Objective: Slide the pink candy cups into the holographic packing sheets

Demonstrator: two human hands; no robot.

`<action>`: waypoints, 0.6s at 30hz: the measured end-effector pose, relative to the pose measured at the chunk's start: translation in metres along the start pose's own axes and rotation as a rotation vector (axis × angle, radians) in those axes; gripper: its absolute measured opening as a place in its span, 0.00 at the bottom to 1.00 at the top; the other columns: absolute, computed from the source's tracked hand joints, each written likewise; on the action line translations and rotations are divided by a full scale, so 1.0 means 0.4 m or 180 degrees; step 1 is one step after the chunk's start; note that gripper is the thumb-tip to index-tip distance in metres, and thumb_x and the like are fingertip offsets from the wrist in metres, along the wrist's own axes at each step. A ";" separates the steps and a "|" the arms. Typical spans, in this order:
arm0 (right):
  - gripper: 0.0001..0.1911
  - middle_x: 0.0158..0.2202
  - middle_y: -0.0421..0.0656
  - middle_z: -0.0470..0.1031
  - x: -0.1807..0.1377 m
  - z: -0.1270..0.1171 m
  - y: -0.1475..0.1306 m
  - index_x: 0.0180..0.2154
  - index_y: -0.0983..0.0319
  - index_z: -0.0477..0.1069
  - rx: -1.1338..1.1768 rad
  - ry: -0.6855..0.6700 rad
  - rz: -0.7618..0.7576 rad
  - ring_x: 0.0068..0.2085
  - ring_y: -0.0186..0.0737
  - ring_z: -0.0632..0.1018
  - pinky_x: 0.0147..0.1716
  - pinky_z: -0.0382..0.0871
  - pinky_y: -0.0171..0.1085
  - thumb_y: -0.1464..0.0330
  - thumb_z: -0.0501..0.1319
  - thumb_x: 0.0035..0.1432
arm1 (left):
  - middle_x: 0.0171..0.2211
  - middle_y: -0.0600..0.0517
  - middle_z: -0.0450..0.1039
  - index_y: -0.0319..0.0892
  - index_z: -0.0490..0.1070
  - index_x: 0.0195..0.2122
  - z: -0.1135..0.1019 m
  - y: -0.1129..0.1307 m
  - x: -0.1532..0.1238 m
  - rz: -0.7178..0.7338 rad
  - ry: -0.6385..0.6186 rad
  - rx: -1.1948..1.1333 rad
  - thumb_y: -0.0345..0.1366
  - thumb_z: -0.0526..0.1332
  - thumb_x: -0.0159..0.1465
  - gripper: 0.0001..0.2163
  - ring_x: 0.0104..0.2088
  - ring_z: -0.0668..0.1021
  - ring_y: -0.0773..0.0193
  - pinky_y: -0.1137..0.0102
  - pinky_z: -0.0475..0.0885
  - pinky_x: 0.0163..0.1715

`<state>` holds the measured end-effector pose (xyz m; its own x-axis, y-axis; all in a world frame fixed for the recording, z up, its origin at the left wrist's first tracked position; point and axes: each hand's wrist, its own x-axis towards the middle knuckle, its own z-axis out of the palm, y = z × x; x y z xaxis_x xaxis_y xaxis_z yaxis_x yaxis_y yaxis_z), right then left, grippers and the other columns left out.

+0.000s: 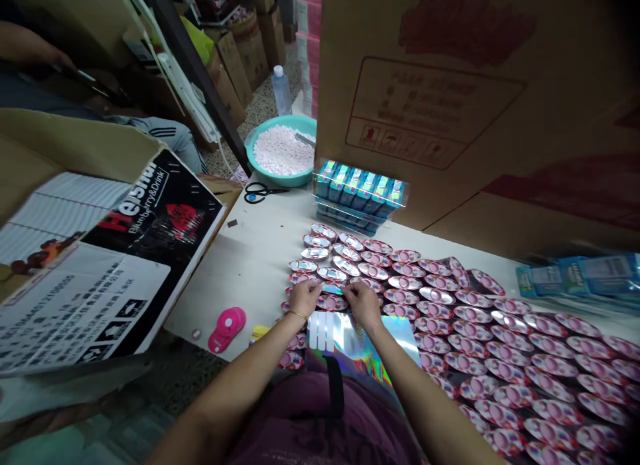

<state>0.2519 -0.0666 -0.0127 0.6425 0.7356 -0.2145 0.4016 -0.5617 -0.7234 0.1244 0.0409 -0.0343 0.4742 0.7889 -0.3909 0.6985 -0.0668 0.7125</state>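
My left hand point(304, 297) and my right hand point(363, 301) meet at the near edge of a white table point(250, 265). Together they pinch a small shiny holographic sticker point(332, 289) between their fingertips, just above an oval pink-and-silver tin. Several such oval tins point(480, 318) lie in rows across the table to the right. A holographic sticker sheet point(350, 342) lies on my lap just below the hands. A thin bracelet circles my left wrist.
A pink tape dispenser point(227, 328) lies at the table's left. Black scissors point(263, 192), a teal bowl of small pink pieces point(281, 152) and wrapped blue boxes point(359, 195) stand behind. Big cardboard boxes point(450, 105) rise behind; an open carton point(100, 252) is left. Another person point(35, 52) sits far left.
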 end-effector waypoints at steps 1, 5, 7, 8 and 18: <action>0.11 0.27 0.41 0.71 0.002 0.001 -0.001 0.24 0.62 0.69 -0.0119 0.0046 -0.0077 0.30 0.37 0.71 0.30 0.59 0.34 0.63 0.54 0.52 | 0.31 0.50 0.75 0.38 0.73 0.32 0.001 0.004 0.001 0.0078 0.0056 0.0152 0.39 0.56 0.56 0.11 0.32 0.74 0.65 0.73 0.65 0.33; 0.10 0.28 0.42 0.70 0.009 0.004 -0.001 0.24 0.61 0.68 -0.0493 0.0064 -0.0250 0.31 0.37 0.70 0.31 0.59 0.34 0.66 0.53 0.53 | 0.33 0.49 0.75 0.39 0.73 0.33 0.003 0.021 -0.003 0.0211 0.0145 0.0565 0.40 0.54 0.58 0.12 0.34 0.74 0.65 0.72 0.64 0.35; 0.09 0.28 0.42 0.70 0.012 0.006 0.001 0.25 0.61 0.68 -0.0642 0.0066 -0.0268 0.31 0.37 0.70 0.31 0.58 0.33 0.66 0.53 0.53 | 0.33 0.48 0.74 0.39 0.73 0.33 0.004 0.026 -0.005 0.0229 0.0185 0.0697 0.40 0.54 0.58 0.12 0.34 0.73 0.65 0.72 0.63 0.35; 0.09 0.29 0.42 0.70 0.013 0.007 0.001 0.25 0.61 0.68 -0.0709 0.0067 -0.0274 0.31 0.36 0.70 0.31 0.58 0.33 0.67 0.53 0.53 | 0.33 0.48 0.74 0.39 0.73 0.32 0.005 0.028 -0.006 0.0236 0.0197 0.0760 0.40 0.54 0.58 0.12 0.34 0.73 0.64 0.72 0.63 0.34; 0.05 0.30 0.42 0.71 0.011 0.004 -0.010 0.32 0.61 0.67 -0.1158 0.0112 -0.0083 0.33 0.38 0.71 0.30 0.57 0.33 0.69 0.54 0.53 | 0.31 0.50 0.73 0.41 0.67 0.34 0.007 0.035 -0.003 0.0048 0.0249 0.0823 0.35 0.56 0.56 0.06 0.32 0.73 0.65 0.73 0.63 0.31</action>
<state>0.2521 -0.0605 -0.0115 0.6485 0.7416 -0.1719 0.6200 -0.6455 -0.4460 0.1352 0.0372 -0.0256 0.4497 0.8307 -0.3281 0.8101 -0.2246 0.5415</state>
